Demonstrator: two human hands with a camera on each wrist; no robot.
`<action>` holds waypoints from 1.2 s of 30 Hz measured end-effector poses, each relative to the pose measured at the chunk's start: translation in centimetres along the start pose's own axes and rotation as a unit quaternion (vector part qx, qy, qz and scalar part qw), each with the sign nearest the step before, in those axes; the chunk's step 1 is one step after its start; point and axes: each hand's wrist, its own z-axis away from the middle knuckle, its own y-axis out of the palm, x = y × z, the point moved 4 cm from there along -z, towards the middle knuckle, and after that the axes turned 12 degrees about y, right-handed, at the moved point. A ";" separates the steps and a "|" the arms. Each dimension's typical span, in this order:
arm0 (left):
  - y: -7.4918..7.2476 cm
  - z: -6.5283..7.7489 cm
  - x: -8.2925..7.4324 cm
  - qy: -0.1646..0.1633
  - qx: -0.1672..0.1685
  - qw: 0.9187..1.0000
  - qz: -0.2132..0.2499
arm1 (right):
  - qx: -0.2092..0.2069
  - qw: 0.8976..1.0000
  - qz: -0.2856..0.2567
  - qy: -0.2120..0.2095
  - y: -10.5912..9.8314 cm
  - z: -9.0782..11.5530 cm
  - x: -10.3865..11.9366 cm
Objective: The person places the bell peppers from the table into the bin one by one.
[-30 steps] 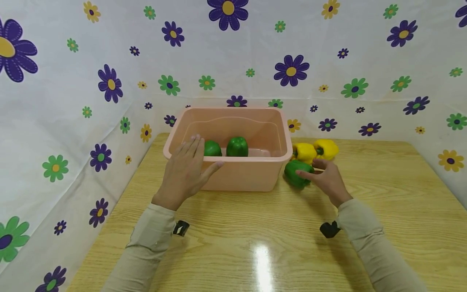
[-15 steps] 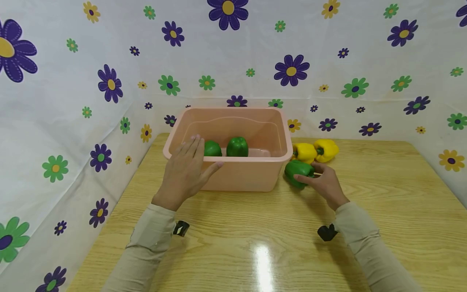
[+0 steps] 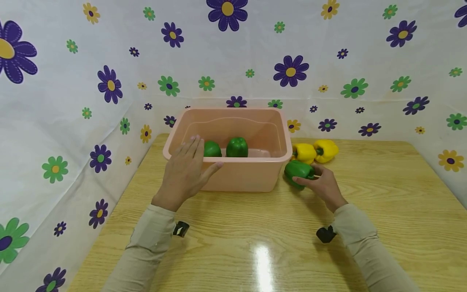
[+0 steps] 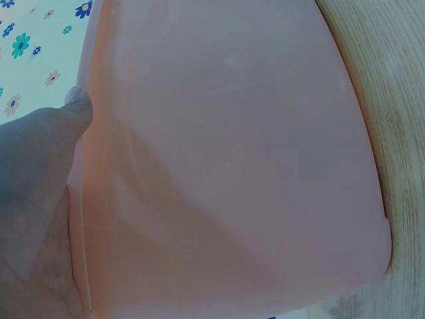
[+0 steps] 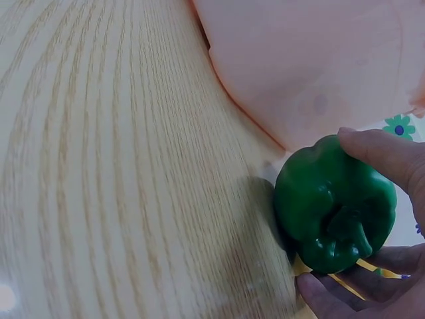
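My left hand [image 3: 183,174] rests on the front rim of a pink plastic bin [image 3: 238,174], fingers straight and laid over its near left edge. In the left wrist view its thumb lies along the rim. A green bell pepper [image 3: 296,170] sits on the table at the bin's right front corner. My right hand [image 3: 322,183] grips this pepper by its stem end, thumb on the near side. The right wrist view shows the stem [image 5: 358,236] facing the palm and fingers curled round the far side. Inside the bin are two green bell peppers, one rounder [image 3: 212,149] and one upright [image 3: 237,147].
Two yellow bell peppers, one beside the bin [image 3: 305,152] and one farther right [image 3: 327,150], lie just behind the gripped pepper. A flower-printed white cloth [image 3: 233,48] hangs behind and left of the wooden table [image 3: 233,227].
My right hand has moved slightly left, its thumb and fingers closing onto the green bell pepper. The left hand and the bin have stayed put.
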 end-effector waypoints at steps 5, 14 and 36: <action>0.0 0.0 0.0 0.000 0.000 1.000 -0.002 | 0.000 1.000 -0.001 -0.010 0.2 -0.1 -0.1; -0.1 0.1 0.0 -0.002 0.001 1.000 0.002 | -0.005 1.000 0.008 -0.005 0.2 -0.2 -0.2; -0.2 0.1 -0.1 0.005 -0.011 1.000 -0.006 | -0.003 1.000 0.004 0.007 0.2 -0.2 0.0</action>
